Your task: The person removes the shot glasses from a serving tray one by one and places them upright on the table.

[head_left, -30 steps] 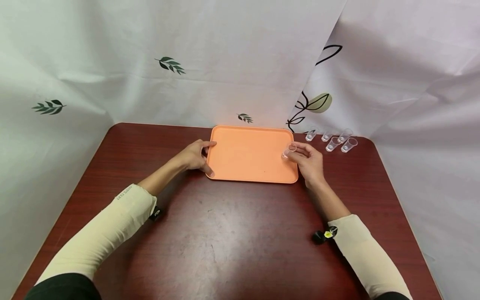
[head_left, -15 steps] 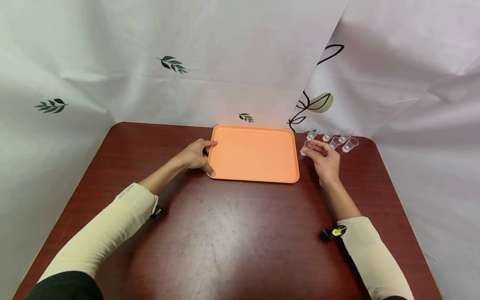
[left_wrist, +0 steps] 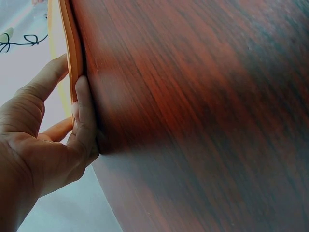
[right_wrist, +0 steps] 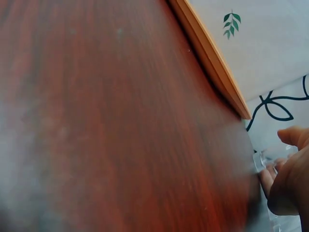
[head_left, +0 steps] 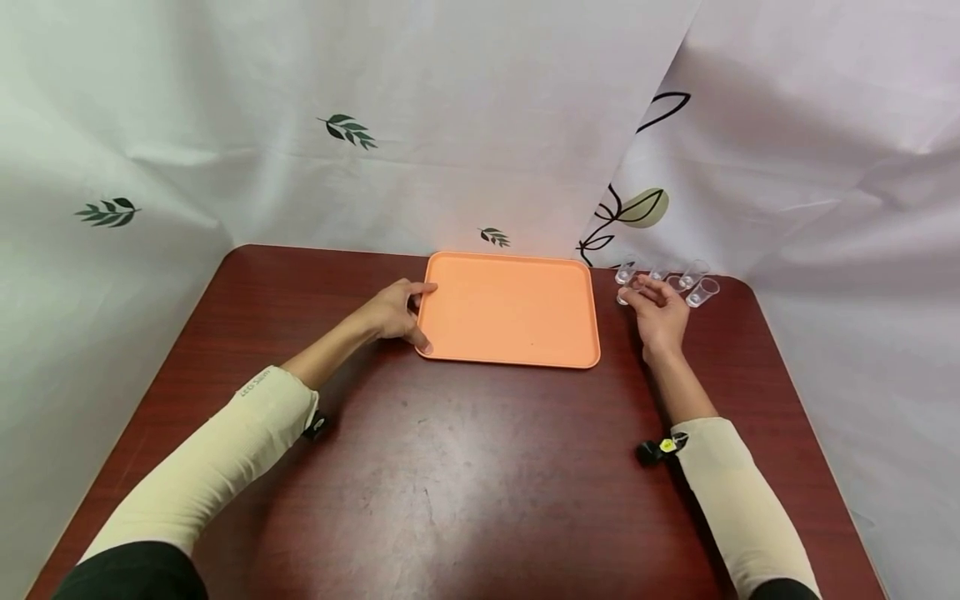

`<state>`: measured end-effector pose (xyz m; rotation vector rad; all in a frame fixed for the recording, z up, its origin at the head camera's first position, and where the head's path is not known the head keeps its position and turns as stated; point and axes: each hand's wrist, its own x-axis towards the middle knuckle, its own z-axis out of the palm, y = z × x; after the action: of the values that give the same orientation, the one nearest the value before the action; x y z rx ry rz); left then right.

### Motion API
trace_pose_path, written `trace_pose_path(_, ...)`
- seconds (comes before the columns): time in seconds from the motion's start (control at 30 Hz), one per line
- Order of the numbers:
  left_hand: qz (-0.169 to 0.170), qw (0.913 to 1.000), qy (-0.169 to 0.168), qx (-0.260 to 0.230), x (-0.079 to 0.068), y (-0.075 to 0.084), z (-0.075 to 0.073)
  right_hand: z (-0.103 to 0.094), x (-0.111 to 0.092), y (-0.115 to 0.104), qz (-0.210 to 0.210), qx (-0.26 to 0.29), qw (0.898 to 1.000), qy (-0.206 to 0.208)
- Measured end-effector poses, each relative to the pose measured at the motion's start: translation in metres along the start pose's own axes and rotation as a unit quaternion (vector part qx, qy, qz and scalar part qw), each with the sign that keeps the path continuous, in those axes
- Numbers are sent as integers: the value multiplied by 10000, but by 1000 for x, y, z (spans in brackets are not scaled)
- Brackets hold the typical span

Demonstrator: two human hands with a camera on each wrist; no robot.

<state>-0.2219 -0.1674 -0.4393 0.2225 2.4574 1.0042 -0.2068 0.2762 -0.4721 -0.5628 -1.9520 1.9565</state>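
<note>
An orange rectangular tray (head_left: 510, 308) lies flat at the back of the table. My left hand (head_left: 395, 312) holds its left end, thumb at the front corner and a finger farther back on the rim; in the left wrist view the hand (left_wrist: 48, 130) spans the tray's edge (left_wrist: 72, 43). Right of the tray, my right hand (head_left: 662, 317) holds a small clear plastic cup (head_left: 622, 298) between thumb and fingers, partly hidden by them. In the right wrist view this cup (right_wrist: 259, 162) shows at the fingertips of the right hand (right_wrist: 292, 176).
Several more clear cups stand close around the right hand at the back right, among them one at the right end (head_left: 703, 292) and one at the left (head_left: 626, 270). A white leaf-printed sheet (head_left: 420, 183) hangs behind the dark red wooden table (head_left: 465, 467).
My right hand has moved right with the cup, from over the tray's right edge to the table beside the other cups. The left hand has stayed at the tray.
</note>
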Motion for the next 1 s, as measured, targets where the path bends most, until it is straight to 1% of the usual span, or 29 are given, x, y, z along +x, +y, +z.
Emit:
trace_pose_path(0.23, -4, 10000, 22, 2, 1, 2, 1, 2, 3, 0, 100, -24, 9999, 106)
trace_pose_path(0.4, -20, 10000, -27, 16, 1, 0, 2, -4, -1, 0, 181, -330, 9992, 121)
trace_pose_path(0.5, 59, 10000, -68, 16, -1, -1, 2, -10, -5, -1, 197, -519, 9984, 105)
trace_pose_path(0.6, 163, 9998, -70, 16, -3, -3, 2, -16, -10, -2, 211, -551, 9982, 49)
trace_pose_path(0.7, 278, 9996, -48, -19, -5, -5, 2, -22, -13, -3, 247, -448, 9987, 3)
trace_pose_path(0.8, 301, 9992, -66, -252, -8, -6, 0, -29, -15, -5, 262, -400, 9989, 3)
trace_pose_path(0.9, 169, 9980, -105, -601, -11, -4, -1, -33, -16, -9, 251, -141, 9996, 66)
trace_pose_path(0.97, 63, 9969, -10, -778, -13, -1, -3, -36, -15, -12, 172, -39, 9998, 105)
trace_pose_path(1.0, 28, 9971, 84, -750, -14, 0, -4, -37, -15, -14, 63, -78, 9999, 109)
